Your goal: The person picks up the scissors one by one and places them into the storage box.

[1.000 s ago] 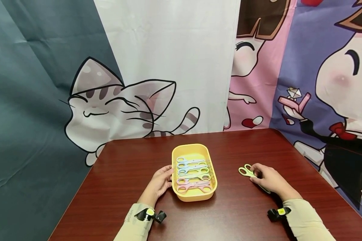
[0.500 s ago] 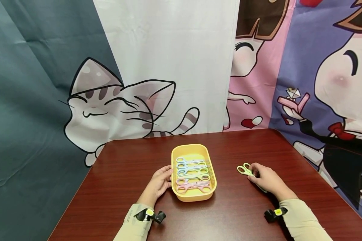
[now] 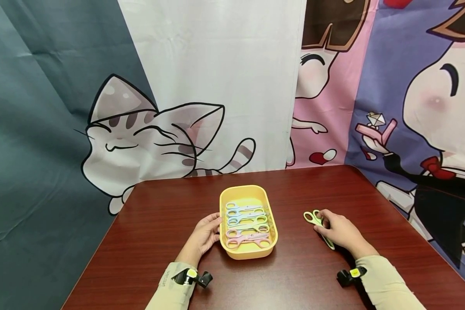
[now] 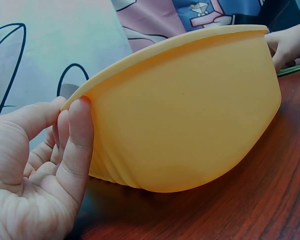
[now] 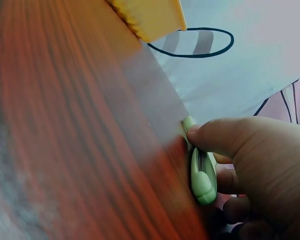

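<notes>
A yellow plastic basket (image 3: 269,206) stands on the table with several small scissors (image 3: 248,219) inside, coloured blue, green and pink. At its left side, my left hand (image 3: 204,236) holds the rim; in the left wrist view the fingers (image 4: 80,125) lie at the rim and outer wall. To the right of the basket, my right hand (image 3: 342,230) pinches a pair of light green scissors (image 3: 314,218) between thumb and fingers. Their handle loops point away to the far left, and the green blade end (image 5: 204,187) shows in the right wrist view. Part of the scissors is hidden behind my fingers.
The dark red-brown wooden table (image 3: 170,202) extends around both hands. A printed cloth backdrop (image 3: 232,64) with cartoon figures hangs behind its far edge. Each sleeve carries a black wrist camera (image 3: 346,277).
My right hand has shifted slightly left with the green scissors, which have turned so that their near end points more toward me. My left hand and the basket stay in place.
</notes>
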Tool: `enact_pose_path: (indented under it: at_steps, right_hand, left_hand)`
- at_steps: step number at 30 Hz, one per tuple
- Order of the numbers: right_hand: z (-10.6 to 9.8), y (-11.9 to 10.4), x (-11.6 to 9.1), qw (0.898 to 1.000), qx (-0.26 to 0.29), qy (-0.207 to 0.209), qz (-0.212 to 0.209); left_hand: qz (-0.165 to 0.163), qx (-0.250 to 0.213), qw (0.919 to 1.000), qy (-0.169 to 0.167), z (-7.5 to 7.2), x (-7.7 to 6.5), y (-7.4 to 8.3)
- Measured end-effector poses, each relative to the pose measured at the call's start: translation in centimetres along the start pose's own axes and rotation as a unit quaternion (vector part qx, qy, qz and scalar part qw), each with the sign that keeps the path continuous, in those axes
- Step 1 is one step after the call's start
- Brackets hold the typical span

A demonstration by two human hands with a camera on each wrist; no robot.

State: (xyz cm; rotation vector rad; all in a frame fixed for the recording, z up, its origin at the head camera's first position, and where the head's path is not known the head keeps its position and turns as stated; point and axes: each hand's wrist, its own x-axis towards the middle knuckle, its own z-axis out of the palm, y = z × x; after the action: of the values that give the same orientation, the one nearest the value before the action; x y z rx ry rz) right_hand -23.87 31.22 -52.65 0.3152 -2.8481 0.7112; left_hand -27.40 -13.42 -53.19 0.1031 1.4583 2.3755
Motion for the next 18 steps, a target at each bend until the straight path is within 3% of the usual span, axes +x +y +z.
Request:
enact_pose_path:
  at_steps: [7,10,14,16,18]
  right_hand:
    - [0.0,0.0,-0.1,1.0,0.0,0.006,0.007]
    - [0.1,0.2,-0.1,0.999,-0.005,0.049,-0.004]
    - [0.4,1.2,0.2,0.988,0.009,0.128,-0.082]
    - [0.6,1.8,0.4,0.98,0.033,0.135,-0.144]
    - [1.0,2.3,0.6,0.972,0.067,0.113,-0.192]
  left_hand:
    - [0.0,-0.001,1.0,0.001,0.0,0.0,0.0]
    - [0.001,-0.001,1.0,-0.001,0.0,0.0,0.0]
    - [0.0,-0.001,1.0,-0.004,0.0,0.0,0.0]
    - [0.0,-0.002,1.0,-0.003,0.0,0.0,0.0]
    - [0.001,-0.004,1.0,0.0,0.0,0.0,0.0]
